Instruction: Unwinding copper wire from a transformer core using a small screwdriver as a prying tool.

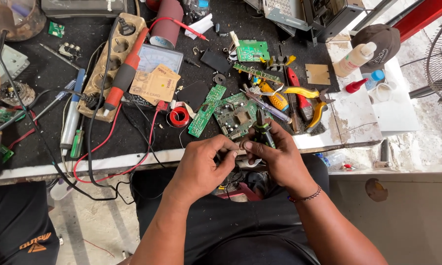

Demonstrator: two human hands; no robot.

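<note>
Both hands meet just below the front edge of the workbench (147, 156). My left hand (201, 164) pinches a small part between thumb and fingers; the part itself is too small to make out. My right hand (275, 157) grips a small tool with dark and green handles (261, 128), its tip pointing up toward a green circuit board (235, 115) lying on the black mat. The fingertips of the two hands touch around the small part.
A long green board (207, 110), a red wire spool (179, 117), a soldering iron with red handle (125, 73) on a wooden socket strip (114, 54), yellow pliers (311, 100), screwdrivers and a glue bottle (355, 58) crowd the bench. Another person's dark clothing (15, 221) shows at left.
</note>
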